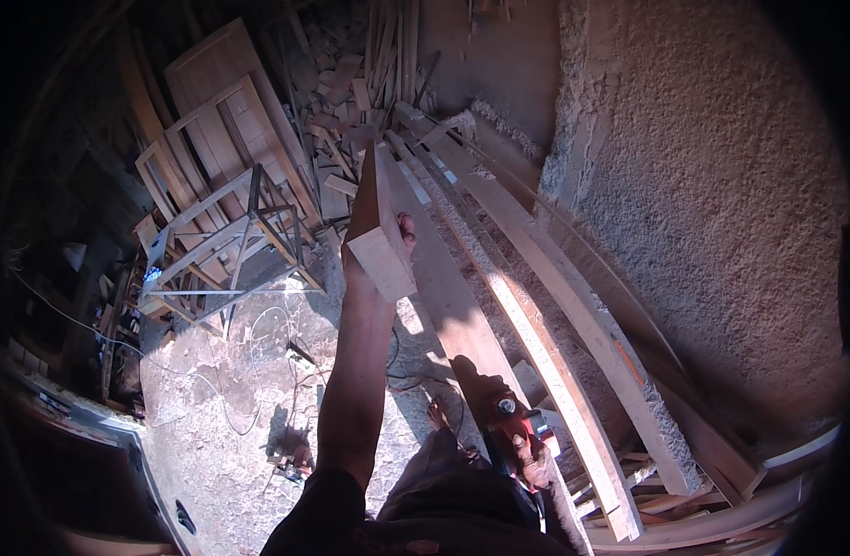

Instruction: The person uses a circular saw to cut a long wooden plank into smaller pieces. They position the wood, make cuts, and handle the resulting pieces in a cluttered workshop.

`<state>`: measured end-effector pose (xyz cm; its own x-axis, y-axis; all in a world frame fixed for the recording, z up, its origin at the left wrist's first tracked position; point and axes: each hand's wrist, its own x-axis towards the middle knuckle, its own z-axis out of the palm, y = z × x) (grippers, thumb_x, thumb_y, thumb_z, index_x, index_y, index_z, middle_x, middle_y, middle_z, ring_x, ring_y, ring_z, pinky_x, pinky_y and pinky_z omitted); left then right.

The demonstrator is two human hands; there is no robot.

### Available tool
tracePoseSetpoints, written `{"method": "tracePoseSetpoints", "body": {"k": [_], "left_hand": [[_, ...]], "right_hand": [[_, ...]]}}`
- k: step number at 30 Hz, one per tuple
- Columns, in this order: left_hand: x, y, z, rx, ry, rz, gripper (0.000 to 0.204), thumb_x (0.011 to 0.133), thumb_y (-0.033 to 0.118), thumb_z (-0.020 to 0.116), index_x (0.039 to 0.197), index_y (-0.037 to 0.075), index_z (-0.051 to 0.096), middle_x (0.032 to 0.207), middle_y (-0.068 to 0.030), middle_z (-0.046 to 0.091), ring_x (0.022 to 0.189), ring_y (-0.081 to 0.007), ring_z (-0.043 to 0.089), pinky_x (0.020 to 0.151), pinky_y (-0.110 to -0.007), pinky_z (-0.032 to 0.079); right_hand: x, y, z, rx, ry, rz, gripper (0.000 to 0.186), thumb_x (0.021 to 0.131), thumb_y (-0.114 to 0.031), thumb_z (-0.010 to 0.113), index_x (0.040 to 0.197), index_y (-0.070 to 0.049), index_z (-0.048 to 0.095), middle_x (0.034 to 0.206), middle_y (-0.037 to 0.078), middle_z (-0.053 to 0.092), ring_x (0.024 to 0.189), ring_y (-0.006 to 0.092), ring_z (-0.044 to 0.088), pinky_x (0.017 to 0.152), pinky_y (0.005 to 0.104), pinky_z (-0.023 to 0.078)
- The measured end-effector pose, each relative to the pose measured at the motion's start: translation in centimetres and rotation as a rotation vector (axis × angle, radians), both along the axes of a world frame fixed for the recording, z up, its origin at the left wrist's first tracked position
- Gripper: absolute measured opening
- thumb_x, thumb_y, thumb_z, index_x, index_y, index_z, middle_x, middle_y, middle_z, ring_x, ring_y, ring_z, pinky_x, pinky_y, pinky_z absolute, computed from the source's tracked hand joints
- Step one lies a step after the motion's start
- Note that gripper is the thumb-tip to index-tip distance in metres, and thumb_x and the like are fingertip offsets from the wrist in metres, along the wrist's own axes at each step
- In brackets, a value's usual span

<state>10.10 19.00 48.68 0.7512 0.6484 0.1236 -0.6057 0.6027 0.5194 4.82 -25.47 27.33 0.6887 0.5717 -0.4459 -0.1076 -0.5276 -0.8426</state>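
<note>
Brown rectangular wooden beam (382,263) inside my left grip (406,232).
It clamps the beam, which seems stiff, rather heavy, best held mid-length; my right grip (533,463) wraps the red-and-black power tool (510,423).

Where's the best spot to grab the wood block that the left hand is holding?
Probably grip the wood block by its flat sides near the closer end, from underneath: it stretches away lengthwise, and the left hand holds it that way.
</note>
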Motion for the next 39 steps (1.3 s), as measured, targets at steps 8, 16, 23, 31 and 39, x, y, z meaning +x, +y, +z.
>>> {"method": "tracePoseSetpoints", "body": {"k": [8, 16, 23, 31, 39], "left_hand": [[0.6, -1.5, 2.0, 0.032, 0.095, 0.046, 0.036, 0.099, 0.033, 0.062, 0.123, 0.007, 0.059, 0.101, -0.0131, 0.063, 0.080, -0.0280, 0.069, 0.059, -0.033, 0.058], [-0.4, -2.2, 3.3, 0.060, 0.117, 0.010, 0.047, 0.100, 0.044, 0.063, 0.129, 0.008, 0.058, 0.108, -0.0152, 0.062, 0.082, -0.0318, 0.070, 0.066, -0.038, 0.062], [-2.1, -6.2, -9.3, 0.116, 0.794, -0.238, 0.066, 0.086, 0.048, 0.081, 0.130, 0.005, 0.056, 0.096, -0.0119, 0.063, 0.080, -0.0245, 0.067, 0.069, -0.041, 0.060], [-3.5, -19.7, -27.1, 0.582, 1.178, 0.203, 0.052, 0.083, 0.009, 0.065, 0.131, 0.005, 0.048, 0.119, -0.0185, 0.063, 0.109, -0.0347, 0.065, 0.092, -0.045, 0.052], [-2.3, -16.0, -38.6, 0.462, 1.041, 0.331, 0.060, 0.086, 0.011, 0.064, 0.142, 0.006, 0.042, 0.120, -0.0182, 0.062, 0.113, -0.0370, 0.063, 0.094, -0.046, 0.051]], "right_hand": [[0.7, -0.7, -1.7, -0.101, -0.083, 0.047, 0.066, 0.101, -0.062, 0.051, 0.105, 0.002, 0.066, 0.078, 0.023, 0.067, 0.079, 0.0418, 0.068, 0.070, 0.0495, 0.050], [0.6, -0.3, -0.5, -0.049, -0.109, 0.071, 0.066, 0.101, -0.063, 0.050, 0.106, 0.001, 0.065, 0.081, 0.023, 0.067, 0.080, 0.0397, 0.067, 0.072, 0.0477, 0.049], [-0.8, -0.8, 0.8, 0.098, -0.245, -0.166, 0.057, 0.102, -0.055, 0.057, 0.101, 0.001, 0.069, 0.079, 0.018, 0.067, 0.077, 0.0325, 0.064, 0.073, 0.0438, 0.050], [-1.0, -4.8, -1.8, 0.115, -0.187, -0.555, 0.057, 0.096, -0.057, 0.067, 0.097, 0.000, 0.070, 0.068, 0.000, 0.060, 0.060, 0.0117, 0.052, 0.056, 0.0308, 0.042], [0.5, -1.8, 2.6, 0.287, 0.004, -0.332, 0.062, 0.104, -0.055, 0.052, 0.123, 0.003, 0.066, 0.101, 0.013, 0.074, 0.084, 0.0198, 0.072, 0.071, 0.0323, 0.058]]}}
